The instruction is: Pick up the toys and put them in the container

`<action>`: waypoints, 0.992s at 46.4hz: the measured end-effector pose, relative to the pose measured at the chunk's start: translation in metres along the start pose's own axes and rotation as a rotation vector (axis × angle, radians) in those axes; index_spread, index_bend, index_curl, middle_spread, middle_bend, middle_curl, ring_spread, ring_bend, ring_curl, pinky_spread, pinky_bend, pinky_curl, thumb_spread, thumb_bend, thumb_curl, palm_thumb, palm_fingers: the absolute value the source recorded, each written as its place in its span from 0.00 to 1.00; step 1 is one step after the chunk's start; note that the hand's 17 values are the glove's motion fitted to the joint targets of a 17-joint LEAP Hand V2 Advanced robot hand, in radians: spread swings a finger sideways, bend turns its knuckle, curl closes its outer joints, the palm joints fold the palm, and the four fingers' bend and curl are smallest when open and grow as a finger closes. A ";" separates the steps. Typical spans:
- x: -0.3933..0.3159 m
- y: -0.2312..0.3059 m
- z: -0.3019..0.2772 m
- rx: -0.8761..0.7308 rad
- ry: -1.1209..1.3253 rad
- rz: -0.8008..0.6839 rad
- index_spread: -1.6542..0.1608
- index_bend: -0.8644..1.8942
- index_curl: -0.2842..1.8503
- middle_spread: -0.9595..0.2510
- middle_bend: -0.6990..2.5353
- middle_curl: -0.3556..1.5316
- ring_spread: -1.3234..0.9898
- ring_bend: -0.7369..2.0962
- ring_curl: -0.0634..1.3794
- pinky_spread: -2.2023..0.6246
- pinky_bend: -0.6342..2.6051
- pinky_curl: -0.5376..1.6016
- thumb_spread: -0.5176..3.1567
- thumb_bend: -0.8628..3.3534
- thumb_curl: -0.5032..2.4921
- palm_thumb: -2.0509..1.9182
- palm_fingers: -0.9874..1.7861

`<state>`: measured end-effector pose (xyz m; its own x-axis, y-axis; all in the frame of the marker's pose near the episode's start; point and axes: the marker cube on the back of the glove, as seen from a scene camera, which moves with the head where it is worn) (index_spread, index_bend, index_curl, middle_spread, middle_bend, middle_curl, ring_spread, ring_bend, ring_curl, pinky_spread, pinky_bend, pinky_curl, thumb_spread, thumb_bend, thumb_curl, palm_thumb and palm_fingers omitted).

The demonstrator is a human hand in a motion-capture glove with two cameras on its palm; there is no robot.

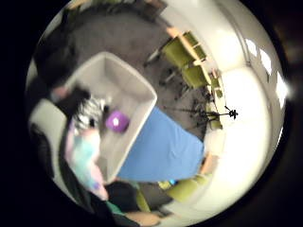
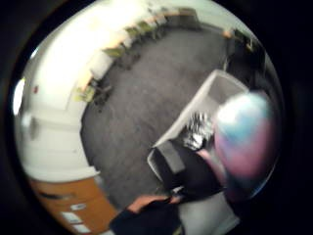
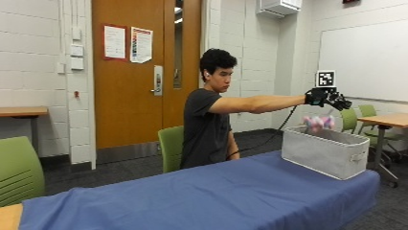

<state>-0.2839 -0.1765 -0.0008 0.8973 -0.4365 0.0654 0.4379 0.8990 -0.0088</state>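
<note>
The pastel plush toy (image 3: 318, 122) is in mid-air just above the grey fabric bin (image 3: 326, 153), below our gloved right hand (image 3: 328, 98), whose fingers are spread and hold nothing. We judge it could clip the far rim and tumble off the blue table (image 3: 210, 191), since it is falling near that edge rather than over the middle, where a zebra-striped toy (image 1: 90, 112) and a purple block (image 1: 117, 121) already lie.

Containers: 1 grey fabric bin (image 3: 325, 151), on the blue-covered table (image 3: 191, 196).
Toys seen: 3 – 1 pastel plush (image 1: 85, 156), 1 zebra-striped toy (image 1: 90, 112), 1 purple toy (image 1: 117, 121).
Gloved hands: 1, right hand (image 3: 328, 98).
Persons: 1.
</note>
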 end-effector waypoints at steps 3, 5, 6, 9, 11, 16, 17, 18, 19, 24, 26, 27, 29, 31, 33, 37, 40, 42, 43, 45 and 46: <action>0.010 0.003 0.005 -0.029 0.022 0.039 0.80 0.43 0.50 0.64 0.42 0.47 0.44 0.69 0.40 0.64 0.57 0.51 0.51 0.19 0.28 0.51 0.38; 0.014 0.005 0.006 -0.036 0.014 0.059 0.80 0.42 0.49 0.68 0.40 0.45 0.46 0.64 0.38 0.66 0.57 0.51 0.48 0.18 0.27 0.49 0.32; 0.016 0.007 0.005 -0.034 0.004 0.057 0.80 0.41 0.47 0.70 0.39 0.44 0.47 0.61 0.35 0.67 0.56 0.50 0.47 0.18 0.27 0.48 0.30; 0.015 0.016 -0.001 -0.021 -0.046 0.022 0.80 0.39 0.42 0.73 0.37 0.42 0.48 0.58 0.29 0.69 0.55 0.48 0.44 0.18 0.26 0.48 0.33; -0.001 0.019 -0.004 -0.009 -0.067 0.030 0.81 0.38 0.41 0.75 0.36 0.41 0.48 0.56 0.26 0.70 0.54 0.47 0.43 0.18 0.26 0.48 0.34; -0.041 0.030 -0.007 0.004 -0.005 0.096 0.81 0.38 0.40 0.76 0.35 0.41 0.48 0.54 0.24 0.71 0.53 0.45 0.41 0.18 0.25 0.47 0.35; -0.027 0.038 -0.006 0.004 0.040 0.101 0.82 0.39 0.40 0.76 0.35 0.41 0.48 0.53 0.24 0.71 0.52 0.44 0.41 0.17 0.25 0.47 0.35; -0.011 0.047 -0.004 0.002 0.093 0.111 0.82 0.39 0.40 0.76 0.35 0.41 0.48 0.53 0.23 0.71 0.51 0.44 0.41 0.17 0.24 0.47 0.35; 0.004 0.055 -0.002 -0.001 0.137 0.128 0.82 0.39 0.40 0.76 0.35 0.41 0.48 0.52 0.23 0.72 0.51 0.44 0.40 0.17 0.24 0.47 0.35; 0.036 0.100 -0.003 -0.032 0.081 0.128 0.82 0.38 0.40 0.75 0.35 0.40 0.48 0.51 0.22 0.72 0.50 0.43 0.40 0.17 0.23 0.47 0.35; 0.047 0.121 -0.002 -0.044 0.055 0.134 0.82 0.38 0.40 0.75 0.34 0.40 0.48 0.51 0.22 0.72 0.49 0.43 0.40 0.17 0.23 0.47 0.35; 0.053 0.132 -0.001 -0.047 0.046 0.135 0.82 0.38 0.40 0.75 0.34 0.40 0.48 0.50 0.22 0.73 0.49 0.43 0.40 0.17 0.23 0.47 0.35; 0.065 0.152 0.001 -0.046 0.024 0.111 0.82 0.38 0.39 0.75 0.35 0.41 0.48 0.49 0.21 0.73 0.49 0.42 0.40 0.17 0.23 0.47 0.35; 0.077 0.169 0.003 -0.040 0.020 0.091 0.82 0.38 0.39 0.74 0.34 0.41 0.48 0.49 0.21 0.73 0.48 0.42 0.40 0.17 0.22 0.47 0.34; 0.096 0.183 0.009 -0.030 0.076 0.159 0.82 0.38 0.39 0.74 0.34 0.41 0.48 0.48 0.21 0.73 0.48 0.42 0.40 0.17 0.22 0.47 0.34; 0.129 0.215 0.017 -0.012 0.098 0.178 0.82 0.38 0.39 0.74 0.34 0.41 0.48 0.47 0.21 0.74 0.47 0.41 0.40 0.17 0.21 0.47 0.34; 0.150 0.231 0.021 -0.011 0.104 0.255 0.82 0.38 0.38 0.74 0.34 0.41 0.49 0.46 0.20 0.74 0.47 0.41 0.40 0.17 0.21 0.47 0.35; 0.158 0.236 0.025 -0.013 0.124 0.349 0.81 0.38 0.38 0.74 0.34 0.41 0.49 0.46 0.20 0.74 0.46 0.41 0.40 0.17 0.21 0.47 0.35; 0.160 0.239 0.026 -0.014 0.126 0.370 0.81 0.38 0.38 0.74 0.34 0.41 0.49 0.45 0.20 0.74 0.46 0.41 0.40 0.17 0.21 0.47 0.35; 0.162 0.245 0.028 -0.012 0.118 0.386 0.81 0.38 0.38 0.74 0.34 0.41 0.49 0.45 0.20 0.74 0.46 0.41 0.40 0.17 0.21 0.47 0.35; 0.164 0.249 0.030 -0.012 0.112 0.392 0.81 0.38 0.38 0.74 0.34 0.41 0.49 0.45 0.20 0.74 0.46 0.41 0.40 0.17 0.21 0.47 0.35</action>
<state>-0.0289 -0.0231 0.0374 0.9966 -0.0629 -0.0540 0.0617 0.9978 -0.0229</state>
